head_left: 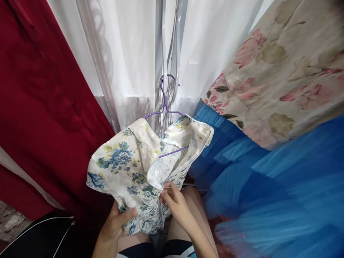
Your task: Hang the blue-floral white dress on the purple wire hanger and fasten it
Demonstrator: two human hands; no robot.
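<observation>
A white blouse (120,157) with blue and yellow-green flowers hangs from a purple hanger (164,102), its front parted at the neck so that the hanger's lower bar shows inside. My left hand (118,220) grips the lower left side of the blouse, thumb in front and fingers behind the cloth. With bent fingers, my right hand (173,200) pinches the front edge at the lower end of the neck opening. The cloth below my hands is bunched, and its lower part hangs over my lap.
The hanger's hook rests on a pale metal rack (164,39) before white curtains (129,53). Dark red cloth (53,100) hangs at the left. To the right are a beige floral cloth (290,71) and blue gathered fabric (268,193). A black item (40,236) with white edging lies lower left.
</observation>
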